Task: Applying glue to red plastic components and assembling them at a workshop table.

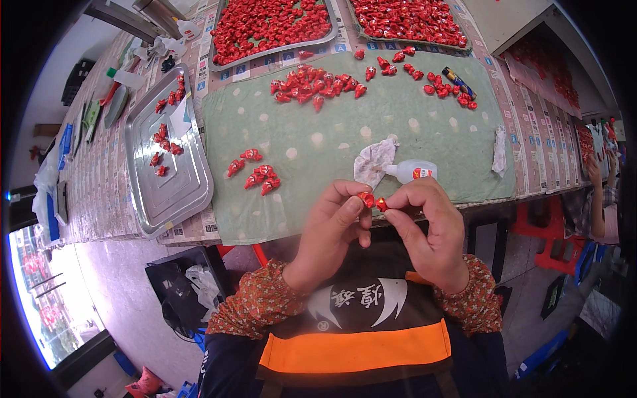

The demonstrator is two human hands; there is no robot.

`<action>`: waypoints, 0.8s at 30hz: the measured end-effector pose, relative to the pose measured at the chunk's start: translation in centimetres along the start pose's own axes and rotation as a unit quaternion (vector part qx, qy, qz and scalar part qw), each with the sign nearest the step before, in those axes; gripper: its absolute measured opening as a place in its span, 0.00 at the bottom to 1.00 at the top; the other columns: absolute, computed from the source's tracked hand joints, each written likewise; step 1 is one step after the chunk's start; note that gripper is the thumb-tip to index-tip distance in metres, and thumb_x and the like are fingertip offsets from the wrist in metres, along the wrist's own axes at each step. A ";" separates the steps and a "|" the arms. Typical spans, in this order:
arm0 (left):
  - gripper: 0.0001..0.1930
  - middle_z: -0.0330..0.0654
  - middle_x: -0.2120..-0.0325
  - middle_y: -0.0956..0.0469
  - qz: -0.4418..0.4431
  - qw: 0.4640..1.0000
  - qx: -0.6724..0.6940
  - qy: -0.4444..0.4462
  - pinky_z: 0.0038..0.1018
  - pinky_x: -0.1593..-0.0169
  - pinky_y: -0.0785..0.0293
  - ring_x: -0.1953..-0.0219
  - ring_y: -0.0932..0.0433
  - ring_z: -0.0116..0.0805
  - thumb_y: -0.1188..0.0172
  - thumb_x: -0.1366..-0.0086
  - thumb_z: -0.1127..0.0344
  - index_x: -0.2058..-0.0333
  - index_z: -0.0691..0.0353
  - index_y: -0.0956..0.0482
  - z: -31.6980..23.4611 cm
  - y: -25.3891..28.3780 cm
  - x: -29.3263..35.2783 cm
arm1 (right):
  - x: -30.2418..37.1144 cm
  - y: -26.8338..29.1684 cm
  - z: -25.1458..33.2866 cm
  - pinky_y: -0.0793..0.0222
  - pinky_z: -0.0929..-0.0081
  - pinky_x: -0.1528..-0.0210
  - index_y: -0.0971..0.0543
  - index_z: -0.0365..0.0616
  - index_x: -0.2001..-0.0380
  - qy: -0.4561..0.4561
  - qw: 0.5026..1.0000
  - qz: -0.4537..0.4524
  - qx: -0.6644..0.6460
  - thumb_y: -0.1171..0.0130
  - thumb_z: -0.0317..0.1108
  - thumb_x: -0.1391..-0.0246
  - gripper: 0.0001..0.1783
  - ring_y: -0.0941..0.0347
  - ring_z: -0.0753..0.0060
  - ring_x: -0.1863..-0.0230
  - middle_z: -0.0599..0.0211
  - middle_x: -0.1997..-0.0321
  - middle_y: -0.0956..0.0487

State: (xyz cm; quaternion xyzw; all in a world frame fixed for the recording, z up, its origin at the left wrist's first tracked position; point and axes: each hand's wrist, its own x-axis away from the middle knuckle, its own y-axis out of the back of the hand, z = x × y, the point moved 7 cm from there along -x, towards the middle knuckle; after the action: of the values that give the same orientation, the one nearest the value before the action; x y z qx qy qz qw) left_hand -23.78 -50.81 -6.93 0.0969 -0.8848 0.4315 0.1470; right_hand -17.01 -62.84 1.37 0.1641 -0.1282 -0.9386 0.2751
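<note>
Near the front edge of the table, my left hand [326,232] pinches a small glossy red figurine piece [366,198] between thumb and fingers. Close beside it, my right hand [432,229] has a smaller red piece with gold on it [381,204] between thumb and forefinger. Whether the two pieces touch is too small to tell. Just beyond my hands, a translucent squeeze bottle [415,170] lies on its side, its nozzle by a crumpled white cloth [375,162]. Under these spreads a green dotted cloth [265,212], with a few red figurines [263,178] to the left.
A loose heap of red figurines [312,85] and smaller red pieces [438,87] lie farther back, near a dark marker-like tube [459,83]. Two full trays [271,54] [424,42] stand behind. A metal tray [169,199] sits left. Another person's hand [594,171] shows far right.
</note>
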 end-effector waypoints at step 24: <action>0.08 0.38 0.63 0.29 0.019 0.976 -0.134 -0.171 0.17 0.72 0.29 0.71 0.31 0.19 0.49 0.29 0.69 0.55 0.62 0.33 0.7 0.4 1.3 | 2.3 -2.4 -1.5 0.28 0.83 0.71 0.26 0.36 0.66 -0.082 0.993 -0.052 -0.073 0.42 0.18 0.46 0.05 0.23 0.80 0.70 0.65 0.69 0.26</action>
State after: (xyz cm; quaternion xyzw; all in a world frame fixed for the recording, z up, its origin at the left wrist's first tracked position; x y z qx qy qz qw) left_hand -25.20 -51.14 -7.20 0.1314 -0.9483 0.2889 -0.0030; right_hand -19.40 -62.36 -1.38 0.0728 -0.0727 -0.9687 0.2258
